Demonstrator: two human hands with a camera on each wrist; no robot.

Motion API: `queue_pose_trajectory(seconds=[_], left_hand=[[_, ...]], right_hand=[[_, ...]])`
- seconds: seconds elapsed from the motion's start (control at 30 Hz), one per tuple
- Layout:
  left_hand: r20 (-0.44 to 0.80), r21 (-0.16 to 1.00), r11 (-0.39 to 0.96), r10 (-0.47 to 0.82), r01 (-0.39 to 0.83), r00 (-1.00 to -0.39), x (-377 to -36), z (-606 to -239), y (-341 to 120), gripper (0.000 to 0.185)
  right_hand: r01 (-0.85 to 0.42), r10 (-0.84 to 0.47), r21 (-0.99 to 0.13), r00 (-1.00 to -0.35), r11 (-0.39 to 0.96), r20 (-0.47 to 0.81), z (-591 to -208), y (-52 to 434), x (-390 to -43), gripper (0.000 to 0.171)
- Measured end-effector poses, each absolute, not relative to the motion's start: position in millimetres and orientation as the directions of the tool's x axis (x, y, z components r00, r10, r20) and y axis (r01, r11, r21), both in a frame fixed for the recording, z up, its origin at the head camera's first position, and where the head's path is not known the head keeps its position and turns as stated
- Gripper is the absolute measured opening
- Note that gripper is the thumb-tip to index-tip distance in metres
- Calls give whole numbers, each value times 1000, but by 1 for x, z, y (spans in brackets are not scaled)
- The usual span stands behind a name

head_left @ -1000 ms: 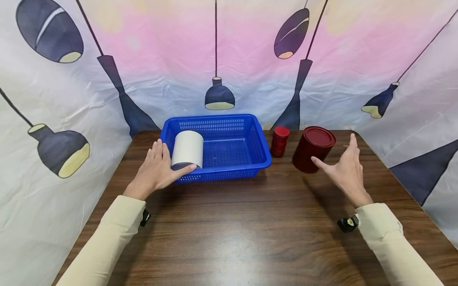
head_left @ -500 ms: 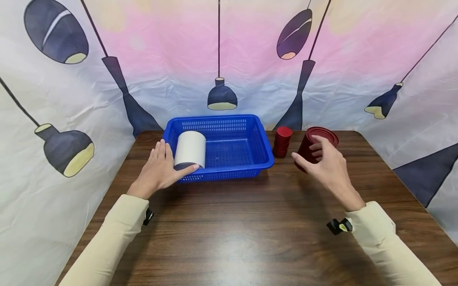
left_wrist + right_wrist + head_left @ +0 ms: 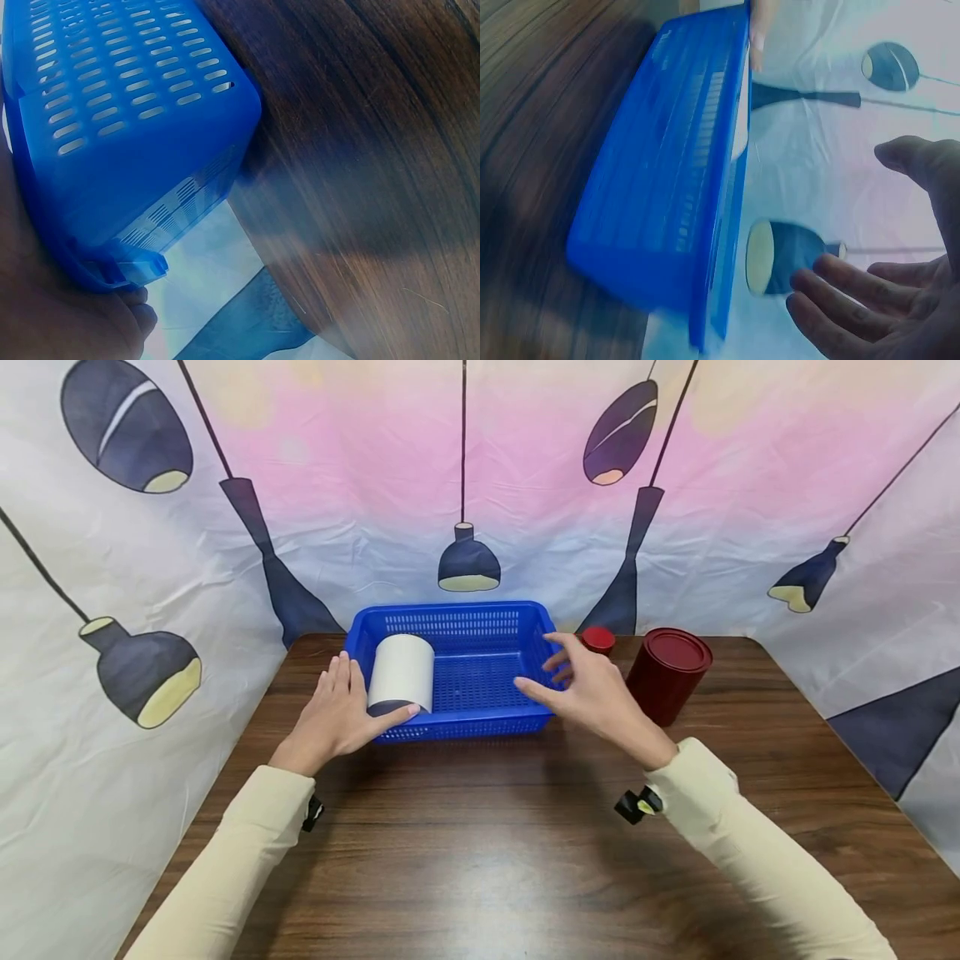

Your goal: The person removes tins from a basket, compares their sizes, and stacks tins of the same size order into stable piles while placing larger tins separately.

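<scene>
A blue plastic basket [image 3: 480, 681] stands at the back middle of the wooden table. Inside its left end lies a white cylinder [image 3: 401, 670] on its side. My left hand [image 3: 341, 710] rests flat against the basket's front left corner, fingers straight, thumb along the rim by the cylinder. In the left wrist view the basket wall [image 3: 127, 127] sits right beside my palm. My right hand [image 3: 573, 681] hovers with fingers spread at the basket's right rim, holding nothing. The right wrist view shows the basket's side [image 3: 675, 202] and my spread fingers [image 3: 855, 300].
A large dark red can [image 3: 667, 672] with a lid stands right of the basket. A small stack of red pieces [image 3: 597, 639] is partly hidden behind my right hand. A printed cloth backdrop [image 3: 480, 485] closes the back and sides. Bare wooden table [image 3: 480, 860] lies in front.
My right hand left the large red can and moved left to the basket's right rim. The can now stands upright on the table. The left hand stayed put.
</scene>
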State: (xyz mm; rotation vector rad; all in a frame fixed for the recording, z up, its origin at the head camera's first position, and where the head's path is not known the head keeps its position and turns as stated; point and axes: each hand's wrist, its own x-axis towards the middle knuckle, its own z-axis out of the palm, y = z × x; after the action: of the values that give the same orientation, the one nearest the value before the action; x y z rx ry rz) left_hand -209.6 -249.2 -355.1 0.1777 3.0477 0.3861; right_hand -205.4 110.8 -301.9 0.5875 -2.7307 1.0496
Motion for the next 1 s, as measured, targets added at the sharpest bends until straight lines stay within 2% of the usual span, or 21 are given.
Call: queue_pose_trajectory(seconds=[0.27, 0.43, 0.63, 0.8, 1.0], left_hand=[[-62, 250, 963, 114, 95, -992, -211, -355, -251, 134], [-60, 245, 965, 114, 96, -992, -211, -354, -250, 133], [-73, 234, 967, 122, 102, -990, -211, -353, -249, 133], [-82, 230, 968, 121, 99, -989, -211, -353, -247, 133], [-90, 235, 967, 122, 98, -988, -211, -353, -248, 133]], right_hand=[[-328, -356, -669, -929, 667, 101, -299, 54, -231, 88], [-173, -357, -752, -930, 636, -87, -301, 25, -244, 96], [18, -379, -821, -881, 571, -283, -312, -4, -256, 102], [63, -414, -798, -829, 599, -377, -324, -21, -262, 112], [95, -446, -814, -797, 574, -407, -335, -39, -269, 122]])
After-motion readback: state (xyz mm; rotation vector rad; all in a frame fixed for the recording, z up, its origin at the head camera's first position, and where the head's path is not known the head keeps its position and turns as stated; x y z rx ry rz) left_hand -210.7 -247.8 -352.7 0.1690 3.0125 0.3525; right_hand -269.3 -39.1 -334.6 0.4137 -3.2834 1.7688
